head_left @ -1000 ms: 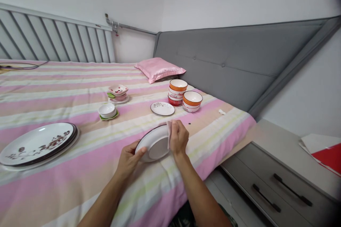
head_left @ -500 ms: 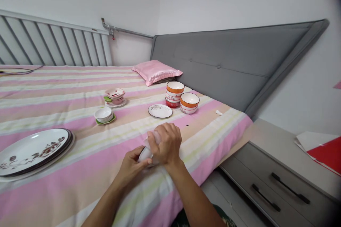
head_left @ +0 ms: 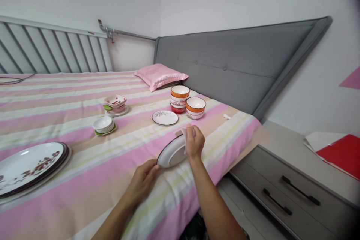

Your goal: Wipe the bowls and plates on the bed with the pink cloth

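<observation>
A white plate [head_left: 172, 152] with a dark rim is tilted on its edge above the bed, its underside and foot ring towards me. My left hand [head_left: 144, 180] pinches its near left rim between thumb and fingers. Up at the far right rim, my right hand [head_left: 195, 142] is closed round a pale pinkish cloth [head_left: 180, 132] pressed over the plate's edge. Most of the cloth is hidden by the fingers. Just beyond the hands, a small flower-patterned plate [head_left: 165, 118] lies flat near stacked orange-rimmed bowls [head_left: 196, 107].
Large oval plates [head_left: 33, 165] lie stacked at the left. Small white dishes [head_left: 103, 123] and a pile topped by a pink square dish [head_left: 115, 101] sit farther back. A pink pillow [head_left: 160, 75] rests by the grey headboard [head_left: 225, 56]. A drawer cabinet [head_left: 281, 180] stands right of the bed.
The plate has turned so that its underside shows broadly. My right hand has moved right with the cloth to the far rim. The view has shifted slightly right.
</observation>
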A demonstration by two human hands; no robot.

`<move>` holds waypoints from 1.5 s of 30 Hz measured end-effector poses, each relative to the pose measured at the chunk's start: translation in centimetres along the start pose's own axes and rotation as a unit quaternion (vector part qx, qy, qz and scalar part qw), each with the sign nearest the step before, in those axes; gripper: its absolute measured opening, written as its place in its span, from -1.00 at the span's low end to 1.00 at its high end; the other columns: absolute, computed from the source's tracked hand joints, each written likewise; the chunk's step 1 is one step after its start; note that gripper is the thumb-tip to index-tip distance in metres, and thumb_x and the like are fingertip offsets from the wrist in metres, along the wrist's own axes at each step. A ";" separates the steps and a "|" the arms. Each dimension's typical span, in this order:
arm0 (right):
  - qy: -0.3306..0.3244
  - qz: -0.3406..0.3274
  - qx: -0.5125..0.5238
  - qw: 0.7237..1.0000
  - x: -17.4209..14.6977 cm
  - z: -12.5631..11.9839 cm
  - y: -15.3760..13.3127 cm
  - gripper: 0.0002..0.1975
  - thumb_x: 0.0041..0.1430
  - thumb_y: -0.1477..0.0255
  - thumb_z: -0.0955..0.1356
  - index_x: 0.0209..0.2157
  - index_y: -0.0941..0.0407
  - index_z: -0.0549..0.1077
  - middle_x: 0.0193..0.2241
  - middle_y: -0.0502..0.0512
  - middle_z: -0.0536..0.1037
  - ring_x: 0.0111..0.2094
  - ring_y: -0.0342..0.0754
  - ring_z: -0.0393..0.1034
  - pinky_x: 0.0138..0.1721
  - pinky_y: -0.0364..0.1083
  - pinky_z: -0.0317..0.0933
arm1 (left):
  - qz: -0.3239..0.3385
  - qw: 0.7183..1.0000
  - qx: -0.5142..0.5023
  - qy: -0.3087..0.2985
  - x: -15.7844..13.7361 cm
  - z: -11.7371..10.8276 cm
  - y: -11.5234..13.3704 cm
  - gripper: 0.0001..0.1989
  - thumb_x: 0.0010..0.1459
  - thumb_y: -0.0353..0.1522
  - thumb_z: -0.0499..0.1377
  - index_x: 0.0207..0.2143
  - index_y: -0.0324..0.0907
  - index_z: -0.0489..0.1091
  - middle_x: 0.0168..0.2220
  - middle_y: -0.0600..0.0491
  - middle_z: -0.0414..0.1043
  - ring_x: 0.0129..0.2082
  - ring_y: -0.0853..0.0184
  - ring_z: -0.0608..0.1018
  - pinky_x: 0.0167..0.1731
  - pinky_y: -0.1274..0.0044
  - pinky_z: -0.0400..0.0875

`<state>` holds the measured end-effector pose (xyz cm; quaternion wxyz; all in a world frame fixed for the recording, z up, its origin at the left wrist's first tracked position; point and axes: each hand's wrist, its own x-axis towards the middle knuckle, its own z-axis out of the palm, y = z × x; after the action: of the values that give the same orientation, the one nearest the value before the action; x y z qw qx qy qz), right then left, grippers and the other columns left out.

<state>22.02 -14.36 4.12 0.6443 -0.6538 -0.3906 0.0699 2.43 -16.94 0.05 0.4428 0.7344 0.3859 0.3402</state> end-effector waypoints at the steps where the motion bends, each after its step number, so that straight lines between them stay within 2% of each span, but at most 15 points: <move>1: -0.004 0.028 0.010 1.000 -0.2 0.2 0.0 -0.63 0.17 0.20 0.18 -0.62 0.10 0.26 -0.58 -0.03 0.37 -0.48 -0.11 0.17 -0.40 -0.16 0.00 | -0.001 0.999 -0.019 0.028 -0.1 -0.1 0.0 -0.71 0.22 -0.19 -0.02 -0.30 -0.18 0.38 -0.35 0.04 0.41 -0.31 0.32 0.43 -0.26 0.55 0.28; 4: -0.037 0.086 0.034 0.995 -1.3 1.0 0.0 -0.59 0.19 0.18 0.14 -0.64 0.10 0.24 -0.63 -0.04 0.33 -0.51 -0.11 0.16 -0.44 -0.16 -0.02 | 0.006 0.988 -0.039 0.146 -0.4 -0.7 -0.2 -0.71 0.20 -0.16 0.00 -0.41 -0.17 0.32 -0.47 0.13 0.29 -0.43 0.39 0.34 -0.38 0.61 0.24; 6: -0.057 0.086 0.037 0.994 -2.2 1.7 -0.2 -0.58 0.20 0.18 0.12 -0.64 0.09 0.23 -0.64 -0.04 0.33 -0.52 -0.11 0.16 -0.46 -0.16 -0.03 | 0.012 0.977 -0.030 0.209 -0.4 -1.3 -0.3 -0.69 0.17 -0.14 0.02 -0.44 -0.17 0.32 -0.50 0.14 0.25 -0.47 0.40 0.30 -0.43 0.62 0.21; 8: -0.061 0.068 0.027 0.995 -2.9 2.2 -0.5 -0.58 0.23 0.20 0.10 -0.62 0.09 0.22 -0.62 -0.03 0.34 -0.52 -0.11 0.17 -0.45 -0.16 -0.03 | 0.015 0.972 -0.023 0.233 -0.5 -1.8 -0.4 -0.68 0.17 -0.13 0.02 -0.40 -0.18 0.35 -0.46 0.12 0.30 -0.44 0.38 0.32 -0.42 0.61 0.21; 10: -0.053 0.015 -0.002 0.999 -3.4 2.3 -1.0 -0.60 0.25 0.23 0.09 -0.59 0.09 0.22 -0.58 0.00 0.37 -0.49 -0.10 0.18 -0.42 -0.14 0.00 | 0.015 0.973 -0.019 0.228 -0.5 -2.0 -0.3 -0.67 0.17 -0.13 0.02 -0.34 -0.19 0.39 -0.41 0.09 0.36 -0.38 0.36 0.36 -0.37 0.60 0.23; 13: -0.045 -0.111 -0.070 0.990 -3.7 1.9 -2.2 -0.62 0.29 0.27 0.07 -0.52 0.11 0.28 -0.49 0.07 0.41 -0.39 -0.06 0.23 -0.31 -0.10 0.03 | 0.016 0.978 -0.020 0.205 -0.5 -1.9 0.1 -0.66 0.15 -0.13 0.04 -0.33 -0.20 0.42 -0.40 0.07 0.40 -0.36 0.33 0.39 -0.35 0.59 0.26; 17: -0.076 -0.251 -0.156 0.952 -5.0 1.6 -4.4 -0.65 0.28 0.22 0.12 -0.37 0.13 0.37 -0.38 0.13 0.43 -0.29 0.01 0.23 -0.22 -0.03 0.03 | 0.019 0.979 -0.026 0.202 -0.4 -1.4 0.4 -0.65 0.12 -0.11 0.06 -0.37 -0.21 0.43 -0.41 0.05 0.44 -0.39 0.33 0.41 -0.38 0.58 0.28; 20: -0.119 -0.332 -0.182 0.918 -6.7 2.1 -5.7 -0.63 0.26 0.17 0.14 -0.41 0.11 0.38 -0.39 0.11 0.42 -0.26 0.02 0.21 -0.15 0.03 0.01 | 0.005 0.977 -0.032 0.213 -0.4 -1.2 0.3 -0.60 0.05 -0.05 0.09 -0.54 -0.21 0.37 -0.56 0.08 0.36 -0.52 0.37 0.35 -0.49 0.58 0.27; 24: -0.147 -0.398 -0.172 0.889 -8.2 3.2 -6.0 -0.63 0.25 0.16 0.16 -0.46 0.10 0.37 -0.42 0.05 0.42 -0.28 -0.01 0.19 -0.13 0.04 0.00 | -0.016 0.977 -0.062 0.203 -0.5 -1.2 0.3 -0.58 -0.02 -0.02 0.12 -0.57 -0.22 0.32 -0.60 0.08 0.34 -0.56 0.38 0.33 -0.54 0.56 0.28; 28: -0.136 -0.418 -0.175 0.881 -7.5 3.6 -5.2 -0.61 0.25 0.17 0.16 -0.50 0.11 0.36 -0.46 0.05 0.41 -0.33 -0.03 0.18 -0.18 0.02 0.00 | -0.007 0.977 -0.049 0.207 -0.2 -1.3 0.3 -0.60 0.00 -0.06 0.11 -0.57 -0.23 0.33 -0.62 0.09 0.32 -0.57 0.40 0.31 -0.53 0.57 0.27; 32: -0.107 -0.382 -0.175 0.901 -6.2 3.3 -4.4 -0.63 0.25 0.22 0.14 -0.49 0.11 0.37 -0.45 0.09 0.40 -0.32 -0.02 0.19 -0.20 0.00 0.00 | 0.007 0.981 -0.031 0.191 0.0 -1.5 0.3 -0.62 0.06 -0.09 0.08 -0.50 -0.23 0.40 -0.56 0.09 0.35 -0.53 0.40 0.31 -0.50 0.59 0.25; 37: -0.077 -0.283 -0.141 0.945 -4.7 2.9 -3.4 -0.66 0.27 0.29 0.12 -0.45 0.11 0.38 -0.41 0.10 0.42 -0.29 -0.02 0.22 -0.21 -0.05 0.01 | 0.005 0.984 -0.033 0.176 0.0 -1.5 0.6 -0.62 0.07 -0.08 0.08 -0.46 -0.22 0.41 -0.52 0.08 0.34 -0.50 0.38 0.31 -0.49 0.59 0.23; 40: -0.080 -0.189 -0.099 0.974 -3.5 2.9 -2.0 -0.62 0.28 0.30 0.08 -0.50 0.11 0.35 -0.47 0.07 0.42 -0.35 -0.05 0.25 -0.26 -0.10 0.03 | -0.008 0.982 -0.037 0.185 0.1 -1.5 0.4 -0.62 0.07 -0.07 0.08 -0.46 -0.22 0.40 -0.51 0.08 0.33 -0.48 0.38 0.31 -0.47 0.59 0.22; 42: -0.102 -0.099 -0.050 0.989 -2.6 2.9 -0.6 -0.57 0.28 0.27 0.05 -0.57 0.09 0.31 -0.56 0.01 0.40 -0.44 -0.08 0.25 -0.34 -0.13 0.04 | -0.017 0.981 -0.057 0.186 0.0 -1.4 0.3 -0.63 0.09 -0.08 0.09 -0.48 -0.21 0.38 -0.52 0.10 0.30 -0.48 0.40 0.29 -0.47 0.60 0.21; 45: -0.095 0.044 0.008 0.994 -1.7 3.1 1.6 -0.52 0.25 0.18 0.08 -0.69 0.07 0.22 -0.69 -0.04 0.31 -0.57 -0.09 0.18 -0.46 -0.15 0.00 | -0.034 0.979 -0.113 0.166 -0.1 -1.1 0.4 -0.66 0.12 -0.11 0.08 -0.44 -0.21 0.38 -0.51 0.11 0.30 -0.48 0.41 0.30 -0.46 0.61 0.22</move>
<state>19.70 -12.74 1.55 0.6056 -0.6558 -0.4203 0.1628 1.55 -16.74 0.83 0.4639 0.5997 0.4376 0.4833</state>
